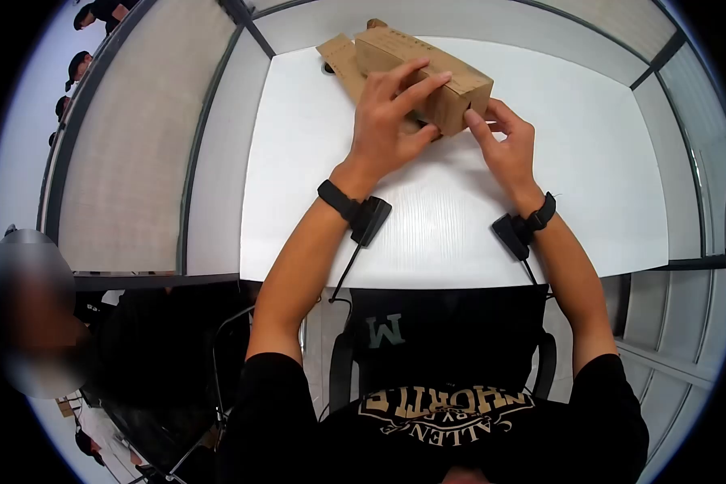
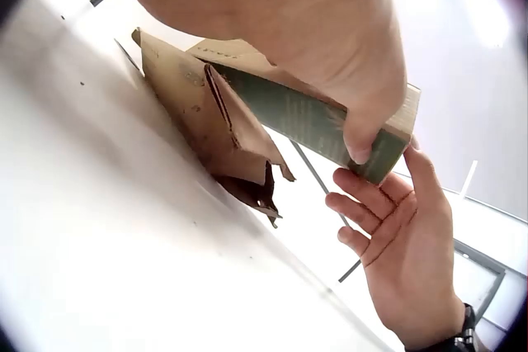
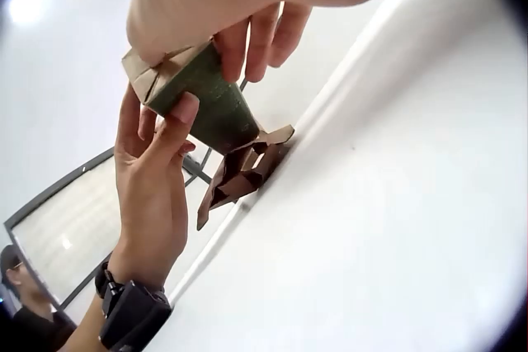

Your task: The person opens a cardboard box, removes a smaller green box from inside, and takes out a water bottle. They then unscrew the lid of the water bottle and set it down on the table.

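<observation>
A long brown cardboard box (image 1: 423, 60), with a green printed side (image 2: 285, 108) in the left wrist view, is held tilted over the table. My left hand (image 1: 383, 121) grips it, fingers across the top and thumb against the green side. At the box's near end is my right hand (image 1: 508, 145), its thumb on the end face and its index finger round the corner. The right hand's other fingers (image 3: 260, 42) hang loosely curled beside the box. Beneath lies a second brown cardboard piece (image 2: 186, 108) with torn, open flaps at its near end.
The white table (image 1: 452, 234) has partition walls (image 1: 540, 36) at the back and sides. A small dark round object (image 1: 329, 68) shows at the cardboard's left edge. A black chair (image 1: 452, 331) stands at the front edge. Other people are beyond the left partition (image 1: 137, 137).
</observation>
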A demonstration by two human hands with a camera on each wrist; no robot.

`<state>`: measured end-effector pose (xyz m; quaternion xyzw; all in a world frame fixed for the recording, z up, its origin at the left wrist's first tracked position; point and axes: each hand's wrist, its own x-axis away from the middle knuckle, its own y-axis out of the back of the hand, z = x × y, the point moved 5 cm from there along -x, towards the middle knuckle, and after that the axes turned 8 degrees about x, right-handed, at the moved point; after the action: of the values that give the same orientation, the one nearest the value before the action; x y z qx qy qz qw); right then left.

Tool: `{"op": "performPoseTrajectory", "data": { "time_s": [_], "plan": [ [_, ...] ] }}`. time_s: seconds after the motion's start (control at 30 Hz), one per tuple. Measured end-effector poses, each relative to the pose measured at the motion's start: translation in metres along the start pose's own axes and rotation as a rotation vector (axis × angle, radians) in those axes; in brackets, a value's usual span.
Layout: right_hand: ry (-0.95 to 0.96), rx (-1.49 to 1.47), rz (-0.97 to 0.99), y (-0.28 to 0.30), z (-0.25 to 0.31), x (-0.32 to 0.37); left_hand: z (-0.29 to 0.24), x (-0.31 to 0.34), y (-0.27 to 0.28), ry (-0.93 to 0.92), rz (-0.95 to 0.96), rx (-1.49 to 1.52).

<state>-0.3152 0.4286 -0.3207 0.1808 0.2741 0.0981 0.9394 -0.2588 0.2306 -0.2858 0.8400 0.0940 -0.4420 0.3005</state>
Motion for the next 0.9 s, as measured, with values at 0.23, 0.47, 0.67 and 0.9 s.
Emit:
{"op": "performPoseTrajectory", "data": {
  "time_s": [0.23,0.47,0.67,0.9],
  "plan": [
    [-0.006,0.043,-0.105,0.0,0.011,0.002,0.009,0.003,-0.002,0.013,-0.063,0.059],
    [-0.026,-0.087,-0.087,0.001,-0.004,-0.001,0.014,0.009,0.006,0.114,-0.182,0.073],
    [-0.141,-0.181,-0.008,-0.003,0.0,0.001,0.027,0.02,0.024,0.084,-0.514,0.068],
    [-0.173,-0.194,0.148,-0.015,-0.011,0.006,0.028,0.022,0.028,0.081,-0.591,0.001]
  ]
}}
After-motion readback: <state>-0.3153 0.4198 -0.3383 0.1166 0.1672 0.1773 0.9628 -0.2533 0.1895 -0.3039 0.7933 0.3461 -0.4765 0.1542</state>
